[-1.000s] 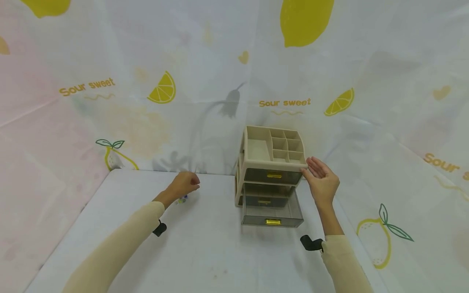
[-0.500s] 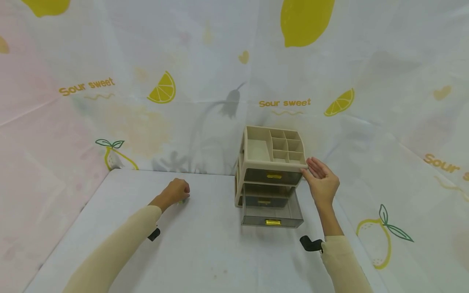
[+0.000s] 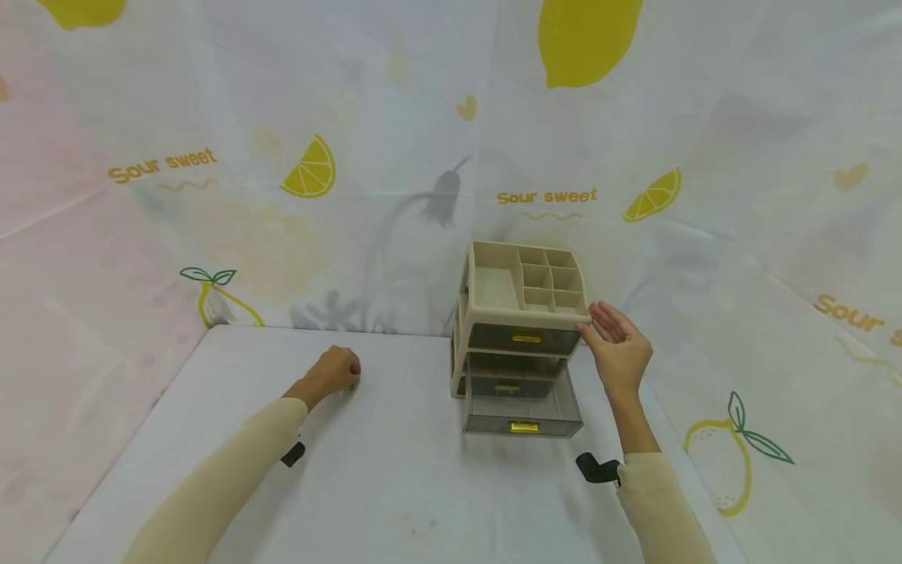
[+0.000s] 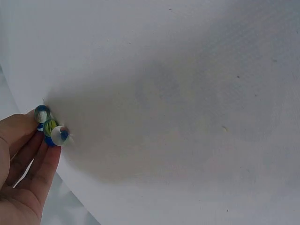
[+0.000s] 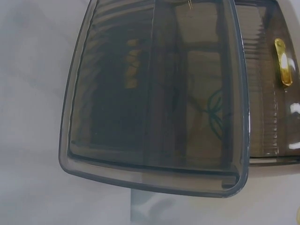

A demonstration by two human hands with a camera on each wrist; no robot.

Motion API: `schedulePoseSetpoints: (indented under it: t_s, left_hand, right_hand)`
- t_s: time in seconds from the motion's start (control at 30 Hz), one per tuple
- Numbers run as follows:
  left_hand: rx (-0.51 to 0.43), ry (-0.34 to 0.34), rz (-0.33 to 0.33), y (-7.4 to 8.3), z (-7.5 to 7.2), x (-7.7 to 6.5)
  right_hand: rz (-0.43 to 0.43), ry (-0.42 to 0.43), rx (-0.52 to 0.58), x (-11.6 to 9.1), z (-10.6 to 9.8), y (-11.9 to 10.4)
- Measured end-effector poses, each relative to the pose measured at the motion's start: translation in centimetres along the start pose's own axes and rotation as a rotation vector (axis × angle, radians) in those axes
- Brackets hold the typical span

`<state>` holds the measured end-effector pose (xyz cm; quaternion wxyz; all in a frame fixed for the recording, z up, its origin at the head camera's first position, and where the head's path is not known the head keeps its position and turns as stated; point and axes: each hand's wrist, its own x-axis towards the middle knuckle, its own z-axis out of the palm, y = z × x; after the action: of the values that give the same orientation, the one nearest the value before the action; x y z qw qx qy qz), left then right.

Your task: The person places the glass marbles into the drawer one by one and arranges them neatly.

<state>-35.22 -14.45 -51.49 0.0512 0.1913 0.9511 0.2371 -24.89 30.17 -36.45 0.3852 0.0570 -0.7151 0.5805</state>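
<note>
On the white table, my left hand point(image 3: 335, 370) bends over several glass marbles point(image 4: 51, 129), clear with blue, green and yellow swirls. In the left wrist view, the thumb and fingertips close in around the cluster from either side. From the head, the hand hides most of them. My right hand point(image 3: 622, 352) rests at the front right corner of a beige drawer organizer point(image 3: 521, 317), thumb on its front edge, fingers fairly straight along its side. A smoky clear drawer point(image 3: 486, 424) stands pulled out low on the organizer; it fills much of the right wrist view, where the hand is hidden.
Above the pulled-out drawer, an upper drawer point(image 3: 486, 337) with a gold handle is closed. The organizer's top has bare compartments point(image 3: 496, 288). A lemon-printed cloth point(image 3: 395, 258) hangs behind the table. A black wrist camera point(image 3: 597, 468) sits at the right sleeve.
My left hand has moved left and lower, down onto the marbles, which showed beneath it before. My right hand and the organizer have stayed in place.
</note>
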Motion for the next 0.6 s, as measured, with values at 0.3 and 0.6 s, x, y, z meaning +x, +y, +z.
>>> schedulePoseSetpoints:
  t_s: [0.3, 0.6]
  left_hand:
    - [-0.036, -0.013, -0.016, -0.20, -0.04, -0.08]
    - [-0.025, -0.010, 0.003, -0.29, 0.08, -0.08]
  right_hand:
    - [-0.005, -0.002, -0.009, 0.03, 0.02, -0.07]
    - [-0.009, -0.004, -0.029, 0.02, 0.07, -0.16]
